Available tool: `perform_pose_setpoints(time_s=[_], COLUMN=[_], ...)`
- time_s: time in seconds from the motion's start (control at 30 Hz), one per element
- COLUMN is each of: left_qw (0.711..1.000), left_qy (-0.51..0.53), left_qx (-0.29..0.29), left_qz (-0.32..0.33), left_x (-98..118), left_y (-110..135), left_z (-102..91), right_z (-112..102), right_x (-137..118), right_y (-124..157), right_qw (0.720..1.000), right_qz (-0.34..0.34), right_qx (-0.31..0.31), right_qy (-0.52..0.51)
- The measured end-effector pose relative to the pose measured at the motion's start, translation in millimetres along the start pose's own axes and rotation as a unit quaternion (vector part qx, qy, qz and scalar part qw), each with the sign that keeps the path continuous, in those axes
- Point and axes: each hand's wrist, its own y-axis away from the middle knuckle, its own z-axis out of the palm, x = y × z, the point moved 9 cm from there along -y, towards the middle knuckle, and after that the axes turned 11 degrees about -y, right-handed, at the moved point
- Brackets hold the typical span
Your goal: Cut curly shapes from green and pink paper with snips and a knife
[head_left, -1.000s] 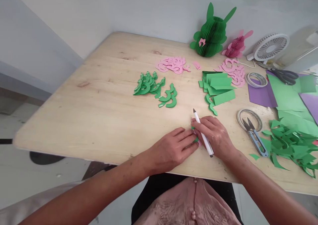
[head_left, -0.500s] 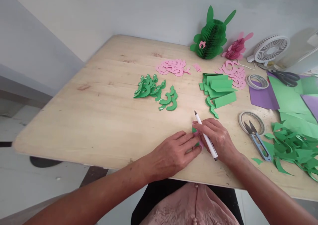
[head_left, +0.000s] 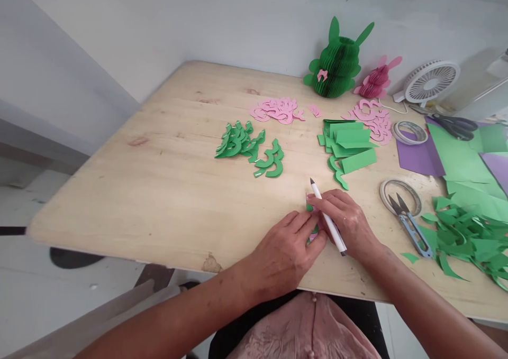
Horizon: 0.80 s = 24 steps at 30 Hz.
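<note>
At the table's near edge, a small green paper piece point(head_left: 309, 206) with pink paper against it lies mostly covered by my fingers. My left hand point(head_left: 291, 248) holds it down, fingers together and thumb tucked close. From the right, my right hand point(head_left: 344, 219) meets the same paper. A white pen point(head_left: 330, 222) with dark ends is held slantwise in that hand, its pointed end up and away from me. Beyond my hands lie a green pile of curvy cutouts point(head_left: 237, 141), a smaller cluster of them point(head_left: 273, 160), and folded green paper strips point(head_left: 351, 139).
Pink cutouts point(head_left: 278, 109) lie farther back. A green honeycomb-paper rabbit point(head_left: 335, 65), a small pink rabbit point(head_left: 374, 80) and a white fan point(head_left: 432, 81) stand by the wall. At right are thread snips point(head_left: 415, 235), a tape roll point(head_left: 418, 203), black-handled scissors point(head_left: 456, 126) and green scraps point(head_left: 472, 237).
The whole view has shifted slightly. My left hand has slid a little on the paper piece, its thumb now nearer the right hand. The pen stays in my right hand.
</note>
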Motion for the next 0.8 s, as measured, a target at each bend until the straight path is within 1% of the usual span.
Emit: perform_pose_setpoints(time_s=[0.23, 0.53, 0.8], left_qw=[1.0, 0.999, 0.999], left_qy=[-0.005, 0.007, 0.025], left_qx=[0.006, 0.007, 0.035], left_qz=[0.028, 0.041, 0.025], left_x=[0, -1, 2], left_y=[2, 11, 20], left_z=[1.5, -2.5, -7.6], right_z=[2, 3, 5], right_x=[2, 4, 4], right_y=[1, 3, 2], right_qw=[1.0, 1.0, 0.999], right_qz=[0.0, 0.006, 0.019], right_qx=[0.0, -0.001, -0.008], right_qy=[0.006, 0.019, 0.03])
